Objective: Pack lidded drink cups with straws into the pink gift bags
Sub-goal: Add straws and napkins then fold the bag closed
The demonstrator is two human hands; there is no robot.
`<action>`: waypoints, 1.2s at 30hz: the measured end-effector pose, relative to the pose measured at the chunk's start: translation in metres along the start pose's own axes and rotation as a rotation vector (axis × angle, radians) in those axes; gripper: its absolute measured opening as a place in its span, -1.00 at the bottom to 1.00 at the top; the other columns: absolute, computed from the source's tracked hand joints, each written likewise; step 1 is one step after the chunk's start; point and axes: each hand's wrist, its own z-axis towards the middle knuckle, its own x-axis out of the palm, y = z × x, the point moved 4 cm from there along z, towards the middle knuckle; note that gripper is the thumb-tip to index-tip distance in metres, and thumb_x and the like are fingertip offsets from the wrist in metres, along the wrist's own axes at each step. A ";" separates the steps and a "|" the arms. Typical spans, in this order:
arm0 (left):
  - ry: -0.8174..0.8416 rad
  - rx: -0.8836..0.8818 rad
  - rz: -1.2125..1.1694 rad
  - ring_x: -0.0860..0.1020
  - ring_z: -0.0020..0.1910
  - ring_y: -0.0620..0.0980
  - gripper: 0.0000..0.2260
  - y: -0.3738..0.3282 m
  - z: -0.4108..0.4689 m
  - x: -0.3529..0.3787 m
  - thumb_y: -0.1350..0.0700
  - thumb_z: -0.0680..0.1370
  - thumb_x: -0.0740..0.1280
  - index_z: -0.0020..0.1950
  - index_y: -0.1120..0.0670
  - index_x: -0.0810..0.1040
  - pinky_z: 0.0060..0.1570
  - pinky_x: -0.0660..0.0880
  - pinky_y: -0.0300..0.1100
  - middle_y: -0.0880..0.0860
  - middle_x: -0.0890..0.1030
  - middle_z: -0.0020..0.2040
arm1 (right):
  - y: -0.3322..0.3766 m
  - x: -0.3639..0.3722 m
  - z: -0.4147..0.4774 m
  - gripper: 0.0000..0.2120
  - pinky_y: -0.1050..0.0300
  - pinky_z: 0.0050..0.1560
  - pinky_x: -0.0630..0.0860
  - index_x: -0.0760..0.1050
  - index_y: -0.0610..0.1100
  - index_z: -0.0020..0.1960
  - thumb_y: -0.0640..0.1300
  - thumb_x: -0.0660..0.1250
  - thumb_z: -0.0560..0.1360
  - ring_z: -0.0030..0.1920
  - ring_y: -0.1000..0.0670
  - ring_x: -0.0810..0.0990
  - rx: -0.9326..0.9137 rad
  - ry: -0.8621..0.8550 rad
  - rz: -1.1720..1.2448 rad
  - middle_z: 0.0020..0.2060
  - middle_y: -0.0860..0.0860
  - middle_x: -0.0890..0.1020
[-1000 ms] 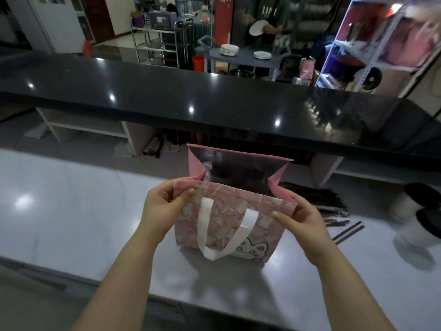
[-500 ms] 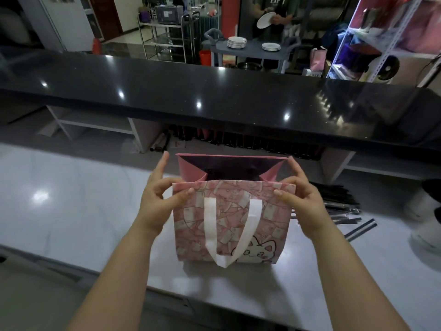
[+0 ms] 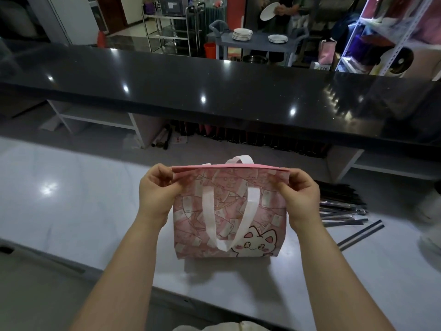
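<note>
Head view: left hand (image 3: 157, 194) and right hand (image 3: 301, 199) each pinch a top corner of the pink gift bag (image 3: 229, 211), upright on the counter (image 3: 71, 199), mouth nearly flat; contents hidden; straws (image 3: 341, 206) and blurred cups (image 3: 429, 206) beside it look unpacked.

The pink bag (image 3: 229, 211), printed with a cat, stands upright on the counter (image 3: 71, 211), its mouth pressed flat and closed. One white handle (image 3: 248, 211) hangs down its front. Dark straws (image 3: 341, 204) lie piled just right of it.
</note>
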 end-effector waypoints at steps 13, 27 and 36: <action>0.158 0.309 0.446 0.62 -0.01 -0.09 -0.56 -0.032 -0.005 0.000 0.54 0.34 0.37 -0.19 -0.04 0.67 -0.02 0.56 -0.28 -0.09 0.67 -0.08 | 0.030 0.007 0.003 -0.72 0.33 0.03 0.53 0.59 -0.13 0.00 -0.46 0.39 0.43 0.10 0.20 0.48 -0.510 0.299 -0.592 0.02 0.14 0.50; 0.074 0.733 1.045 0.59 -0.10 -0.06 -0.88 -0.051 -0.024 0.068 0.07 0.41 0.53 -0.10 0.02 0.66 0.03 0.34 0.03 -0.11 0.66 -0.13 | 0.060 0.069 -0.012 -0.75 -0.07 0.05 0.44 0.60 -0.10 0.13 -0.20 0.44 0.45 -0.01 -0.09 0.56 -0.600 0.351 -1.020 -0.06 0.02 0.66; 0.080 0.650 1.209 0.59 -0.14 0.03 -0.78 -0.039 -0.029 0.092 0.08 0.56 0.23 -0.12 0.01 0.67 -0.01 0.24 -0.02 -0.07 0.67 -0.18 | 0.044 0.085 -0.008 -0.82 0.06 -0.08 0.28 0.61 -0.11 -0.08 -0.33 0.29 0.47 -0.10 -0.08 0.47 -0.522 0.346 -1.136 -0.17 0.01 0.62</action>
